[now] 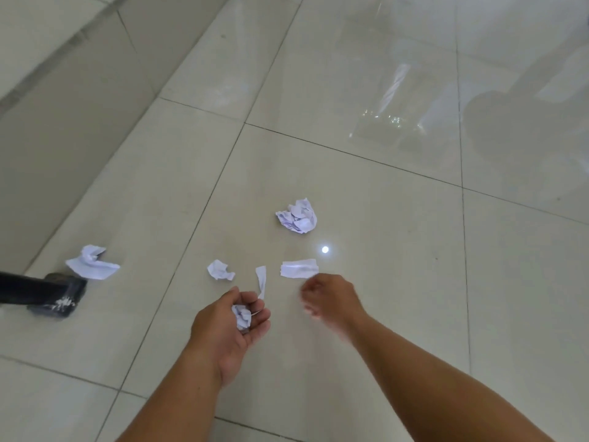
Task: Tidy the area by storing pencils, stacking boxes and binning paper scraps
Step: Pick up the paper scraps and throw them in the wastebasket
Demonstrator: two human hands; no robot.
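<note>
A crumpled white wad sits in the left hand. Just beyond that grip lies a narrow strip, flanked by a small crumpled scrap left and a flat piece right. A larger ball lies farther ahead, and a crumpled sheet well left.

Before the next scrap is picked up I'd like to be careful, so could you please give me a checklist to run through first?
1. Left hand holds the crumpled paper: ok, cupped in the palm.
2. Right hand is empty: cannot tell, it is blurred.
3. Flat scrap is near the right hand: ok, just ahead of the fingers.
4. Floor is free of scraps: not ok; the narrow strip, small wad, big wad and far-left scrap lie there.
5. Bin is in sight: not ok, none in view.
</note>
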